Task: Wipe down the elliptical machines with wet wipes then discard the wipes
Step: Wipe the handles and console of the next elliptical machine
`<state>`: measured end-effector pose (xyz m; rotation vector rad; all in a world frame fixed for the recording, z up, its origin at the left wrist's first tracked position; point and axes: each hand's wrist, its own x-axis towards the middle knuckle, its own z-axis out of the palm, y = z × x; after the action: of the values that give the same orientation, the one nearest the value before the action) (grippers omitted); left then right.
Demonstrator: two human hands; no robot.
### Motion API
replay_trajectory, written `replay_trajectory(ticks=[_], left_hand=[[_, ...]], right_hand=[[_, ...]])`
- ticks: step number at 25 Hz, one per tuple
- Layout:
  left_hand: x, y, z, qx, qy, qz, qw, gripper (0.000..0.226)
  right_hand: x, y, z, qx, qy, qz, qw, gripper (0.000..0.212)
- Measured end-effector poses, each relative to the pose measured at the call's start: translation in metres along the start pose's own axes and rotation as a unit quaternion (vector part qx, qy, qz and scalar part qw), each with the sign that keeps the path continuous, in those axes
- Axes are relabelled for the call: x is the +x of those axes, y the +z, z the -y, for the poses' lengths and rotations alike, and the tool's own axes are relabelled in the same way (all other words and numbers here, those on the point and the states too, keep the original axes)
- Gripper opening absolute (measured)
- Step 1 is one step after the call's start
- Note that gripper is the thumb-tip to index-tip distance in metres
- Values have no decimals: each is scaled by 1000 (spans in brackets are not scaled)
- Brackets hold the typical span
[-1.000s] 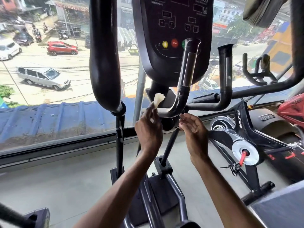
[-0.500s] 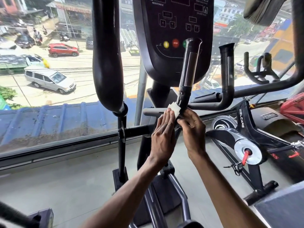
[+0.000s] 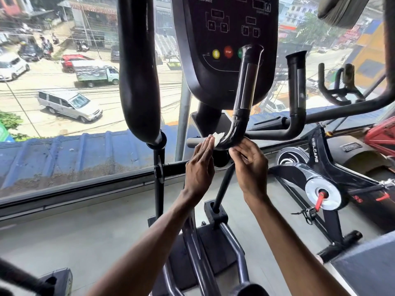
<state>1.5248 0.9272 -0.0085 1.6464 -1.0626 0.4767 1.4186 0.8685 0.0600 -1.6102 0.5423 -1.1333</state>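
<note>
Wipe: I am seeing the wet wipe (image 3: 218, 137) lying on the bend of the inner handlebar (image 3: 245, 88), below the console (image 3: 224, 28).
Left hand: my left hand (image 3: 199, 165) is pressing it there, fingers straight and together.
Right hand: my right hand (image 3: 250, 165) is curling under the bend; I cannot tell whether it is gripping anything.
Axis: I am judging that the bar rises up-right from the wipe, with the left fingertips nearest.

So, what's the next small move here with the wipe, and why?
Probably slide the left hand, whose flat fingers press the wet wipe on the handlebar bend, up along the upright grip: the wipe covers only the bend, and the right hand sits just under it.
</note>
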Motion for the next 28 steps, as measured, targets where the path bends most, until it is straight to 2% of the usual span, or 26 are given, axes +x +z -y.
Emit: replay_trajectory(ticks=[3, 7, 11, 12, 16, 20, 25, 28], left_hand=[[10, -8, 9, 24, -40, 10, 999, 47], [3, -3, -1, 8, 38, 27, 999, 48], [11, -8, 18, 52, -53, 35, 997, 51], [12, -9, 17, 54, -53, 40, 996, 50], [7, -10, 10, 55, 22, 50, 997, 46], [20, -14, 27, 70, -78, 65, 992, 54], [12, -14, 31, 54, 34, 70, 996, 63], [19, -10, 53, 77, -55, 81, 992, 57]], right_hand=[[-1, 3, -5, -26, -18, -21, 999, 28], [-1, 11, -10, -53, -43, -60, 996, 29], [-2, 15, -15, -80, -60, -95, 990, 29], [-2, 15, -16, -80, -60, -98, 990, 30], [-3, 18, -17, -79, -67, -101, 989, 29], [-3, 18, -17, -85, -69, -104, 988, 29], [-4, 20, -18, -83, -75, -110, 988, 29], [-4, 20, -19, -83, -78, -109, 987, 29]])
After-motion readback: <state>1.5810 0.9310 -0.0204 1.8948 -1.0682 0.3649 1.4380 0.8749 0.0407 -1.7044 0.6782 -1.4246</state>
